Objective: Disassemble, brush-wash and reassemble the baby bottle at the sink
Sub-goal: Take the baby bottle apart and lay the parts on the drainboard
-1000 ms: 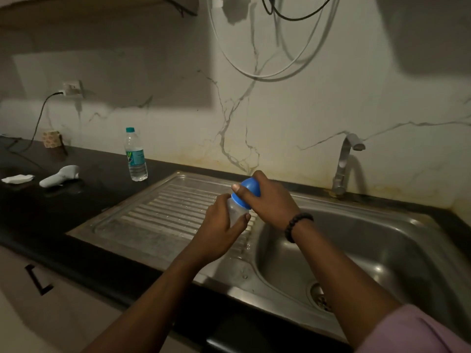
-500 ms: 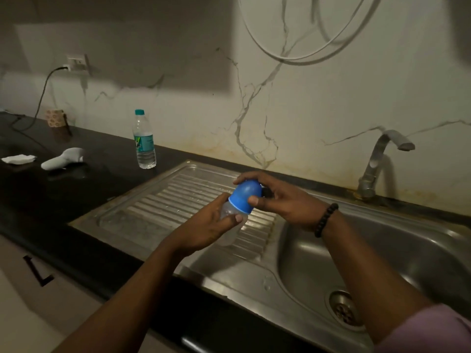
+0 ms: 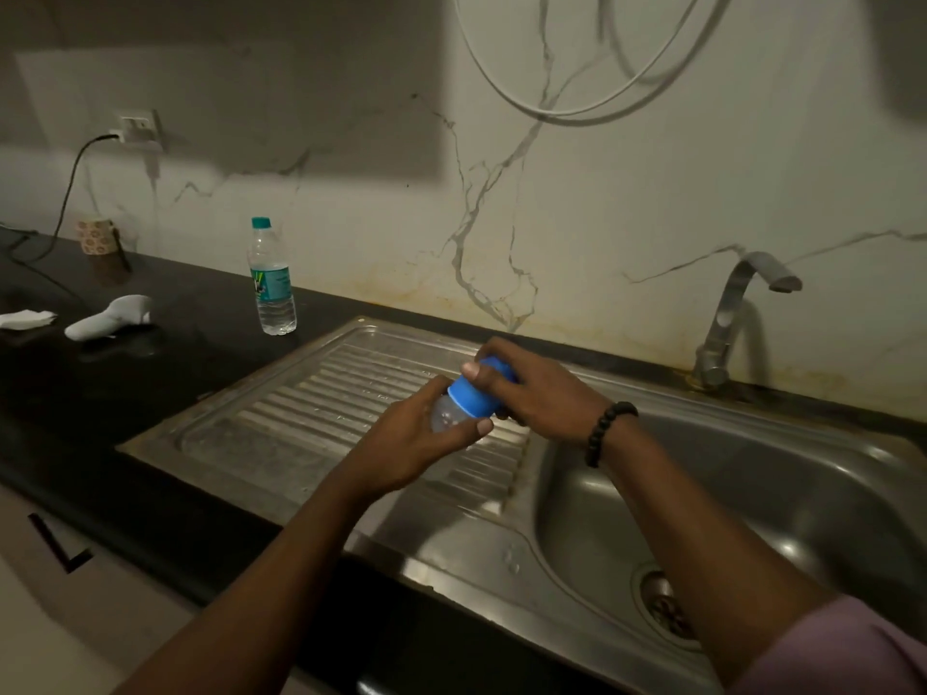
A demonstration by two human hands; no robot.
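Baby bottle (image 3: pixel 448 417) held in the air over the ribbed draining board (image 3: pixel 321 418) of the steel sink (image 3: pixel 752 494), tilted, cap end up and toward the right.

Left hand (image 3: pixel 406 453): grip closed round the clear bottle body, fingers curled underneath, thumb (image 3: pixel 479 427) laid across the front just below the cap. Only a small patch of clear plastic visible between thumb and fingers; rest of the body hidden in the palm.

Right hand (image 3: pixel 542 398): grip closed over the blue cap (image 3: pixel 474 397) from above and behind, one fingertip pressed on its upper edge, other fingers wrapped round the far side. Top of the cap covered by the hand. Seam between cap and bottle hard to make out in the dim light; possibly seated, cannot tell whether loosened. Nipple and collar not visible under the cap.

Beaded bracelet (image 3: pixel 604 431) on the right wrist. Pink sleeve (image 3: pixel 847 649) cut off at the lower right corner.

Tap (image 3: pixel 737 313) behind the basin, drain (image 3: pixel 664 604) partly behind the right forearm.

On the dark surface (image 3: pixel 150 393) left of the sink: upright water bottle (image 3: pixel 271 280) near the wall; further left a white object (image 3: pixel 108 318) lying flat, kind unclear; white scrap (image 3: pixel 25 319) cut by the left edge. Patterned roll (image 3: pixel 95 236) against the wall, below a socket (image 3: pixel 134 127) with a cable plugged in.
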